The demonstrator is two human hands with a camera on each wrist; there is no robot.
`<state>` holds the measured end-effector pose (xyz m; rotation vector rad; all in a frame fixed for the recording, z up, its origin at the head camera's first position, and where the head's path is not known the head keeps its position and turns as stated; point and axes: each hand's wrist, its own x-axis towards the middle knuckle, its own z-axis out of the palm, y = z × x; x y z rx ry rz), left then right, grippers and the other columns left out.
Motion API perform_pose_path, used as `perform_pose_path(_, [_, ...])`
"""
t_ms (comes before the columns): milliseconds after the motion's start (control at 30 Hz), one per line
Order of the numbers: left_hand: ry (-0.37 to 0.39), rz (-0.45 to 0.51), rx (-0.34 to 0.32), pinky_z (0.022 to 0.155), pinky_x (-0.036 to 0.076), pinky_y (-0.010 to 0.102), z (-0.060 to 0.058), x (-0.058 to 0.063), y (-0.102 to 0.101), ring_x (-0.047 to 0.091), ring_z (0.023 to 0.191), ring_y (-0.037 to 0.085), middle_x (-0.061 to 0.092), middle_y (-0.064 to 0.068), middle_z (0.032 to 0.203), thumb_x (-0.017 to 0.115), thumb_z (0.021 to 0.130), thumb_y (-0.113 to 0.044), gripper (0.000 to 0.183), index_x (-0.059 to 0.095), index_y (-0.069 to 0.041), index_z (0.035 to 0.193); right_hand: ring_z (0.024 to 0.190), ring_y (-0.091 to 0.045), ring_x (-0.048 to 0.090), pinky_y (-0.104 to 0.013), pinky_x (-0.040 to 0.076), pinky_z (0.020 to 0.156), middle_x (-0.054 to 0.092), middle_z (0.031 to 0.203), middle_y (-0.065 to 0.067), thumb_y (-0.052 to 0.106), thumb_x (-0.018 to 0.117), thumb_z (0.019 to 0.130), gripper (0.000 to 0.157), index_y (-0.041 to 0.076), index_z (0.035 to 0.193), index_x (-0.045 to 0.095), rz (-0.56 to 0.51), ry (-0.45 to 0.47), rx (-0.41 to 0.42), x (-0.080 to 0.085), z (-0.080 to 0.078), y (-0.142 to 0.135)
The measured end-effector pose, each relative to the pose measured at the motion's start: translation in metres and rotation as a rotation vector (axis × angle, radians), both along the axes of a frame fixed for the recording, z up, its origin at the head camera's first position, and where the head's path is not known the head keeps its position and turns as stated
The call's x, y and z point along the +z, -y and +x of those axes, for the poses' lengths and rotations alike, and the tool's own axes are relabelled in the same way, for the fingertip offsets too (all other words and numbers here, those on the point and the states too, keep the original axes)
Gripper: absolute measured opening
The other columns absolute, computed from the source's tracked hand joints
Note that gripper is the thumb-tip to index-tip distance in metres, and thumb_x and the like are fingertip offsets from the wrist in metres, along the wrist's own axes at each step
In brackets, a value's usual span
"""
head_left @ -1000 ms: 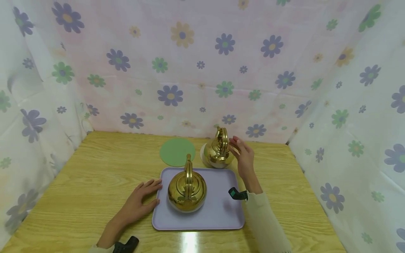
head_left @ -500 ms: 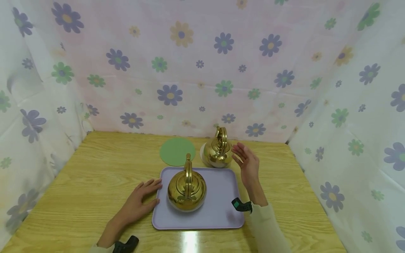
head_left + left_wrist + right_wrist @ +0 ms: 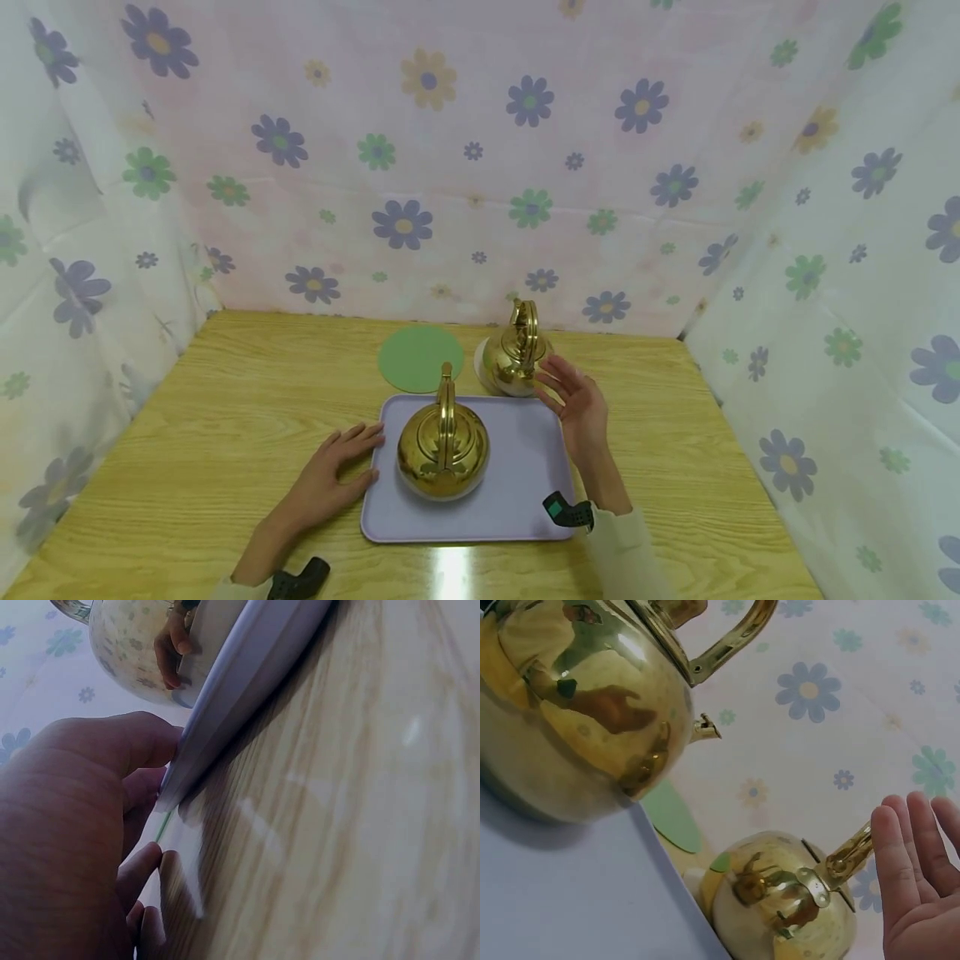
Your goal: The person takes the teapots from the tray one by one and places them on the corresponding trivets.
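Kettle [image 3: 442, 458] on tray [image 3: 525, 467], left of centre; behind tray: mat [image 3: 421, 358] left, second kettle [image 3: 505, 367] right.

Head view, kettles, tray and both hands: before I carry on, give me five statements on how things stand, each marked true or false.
1. A gold kettle stands on the purple tray. True.
2. The right hand grips the handle of the rear kettle. False: the right hand's fingers are extended and not wrapped round that handle.
3. The left hand touches the tray's edge. True.
4. The green round mat lies on the tray. False: it lies on the wooden table, beyond the tray's far edge.
5. The rear kettle lies on its side. False: it stands upright.
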<state>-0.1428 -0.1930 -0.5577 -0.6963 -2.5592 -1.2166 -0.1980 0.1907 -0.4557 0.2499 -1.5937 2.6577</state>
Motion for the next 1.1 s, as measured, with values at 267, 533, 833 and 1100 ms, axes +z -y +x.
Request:
perform_pose_path(267, [-0.014,-0.004,0.004,0.122,0.01,0.021,0.0,-0.001,0.0,0.048,0.136,0.047,0.06,0.012,0.145,0.078,0.088,-0.015,0.046,0.068,-0.009,0.133,0.104,-0.019,0.07,-0.034,0.06,0.092,0.075,0.116,-0.002,0.02,0.029,0.11,0.044,0.013,0.122,0.071,-0.037,0.014,0.062,-0.008,0.007,0.019])
perform_pose_path(533, [-0.008,-0.005,0.002,0.122,0.01,0.02,0.0,-0.001,0.001,0.048,0.136,0.047,0.059,0.012,0.146,0.077,0.089,-0.015,0.045,0.068,-0.008,0.133,0.105,-0.02,0.073,-0.034,0.06,0.093,0.075,0.117,-0.005,0.021,0.028,0.111,0.044,0.006,0.129,0.066,-0.032,0.019,0.133,-0.012,0.015,0.033])
perform_pose_path(833, [-0.016,-0.009,0.0,0.123,0.012,0.025,-0.001,-0.002,0.001,0.048,0.136,0.046,0.059,0.012,0.145,0.078,0.089,-0.016,0.046,0.067,-0.008,0.133,0.107,-0.019,0.072,-0.034,0.059,0.095,0.075,0.118,-0.003,0.023,0.026,0.112,0.046,0.007,0.131,0.065,-0.034,0.038,0.202,-0.007,0.027,0.049])
perform_pose_path(1100, [-0.019,-0.014,0.004,0.124,0.018,0.041,-0.001,0.001,-0.001,0.048,0.136,0.046,0.059,0.013,0.145,0.078,0.088,-0.014,0.046,0.067,-0.006,0.133,0.109,-0.022,0.072,-0.038,0.058,0.097,0.076,0.117,-0.004,0.028,0.032,0.112,0.043,0.009,0.128,0.067,-0.002,0.025,0.275,-0.001,0.034,0.059])
